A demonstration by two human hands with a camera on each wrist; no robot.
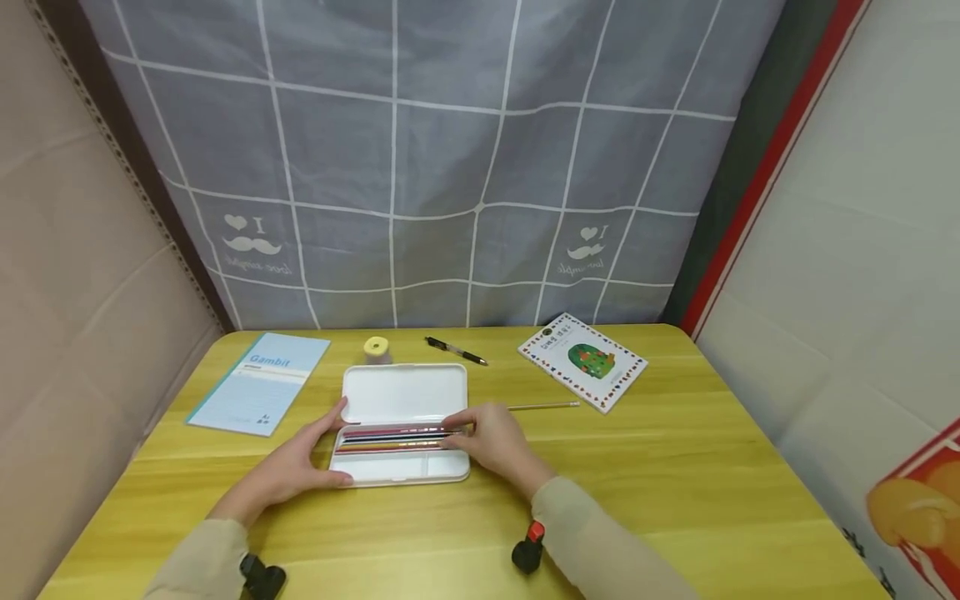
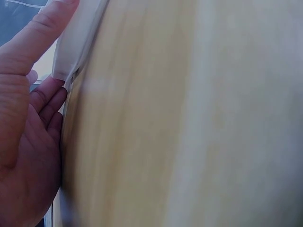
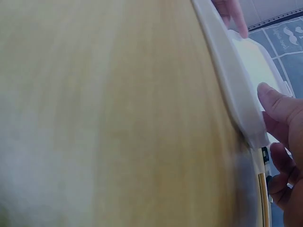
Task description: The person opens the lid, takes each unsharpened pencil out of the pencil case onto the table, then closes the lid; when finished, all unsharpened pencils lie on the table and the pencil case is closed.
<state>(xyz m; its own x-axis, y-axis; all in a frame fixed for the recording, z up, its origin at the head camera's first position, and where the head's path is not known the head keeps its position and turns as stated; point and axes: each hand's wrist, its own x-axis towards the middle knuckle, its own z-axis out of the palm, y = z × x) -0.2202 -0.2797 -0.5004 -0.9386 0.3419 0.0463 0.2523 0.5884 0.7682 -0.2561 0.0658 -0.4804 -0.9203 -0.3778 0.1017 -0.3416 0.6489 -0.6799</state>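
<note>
Sorting pencils [image 1: 386,442], apparently, in open case [image 1: 405,392] on table [image 1: 637,500] | Left hand [image 1: 300,465], wide, steadies it | Right hand [image 1: 493,437] narrow, can't tell if pinching | Next likely calls for settling them flat

One case [image 1: 405,393], several pencils [image 1: 386,435], one pen [image 1: 455,350], two booklets [image 1: 261,392] [image 1: 582,362]

Surface [image 1: 420,533]: wood-grained, smooth, with a soft sheen. Case [image 1: 405,392], centre of the frame: plastic-looking, smooth, glossy. Pencils [image 1: 390,447] within: smooth, coated. Notebook [image 1: 258,392], left, and booklet [image 1: 555,358], right of centre: smooth paper covers. Hanging [image 1: 442,158], upper frame: matt cloth, lightly creased. Sleeves [image 1: 592,533], lower edge: matt cloth.
</note>
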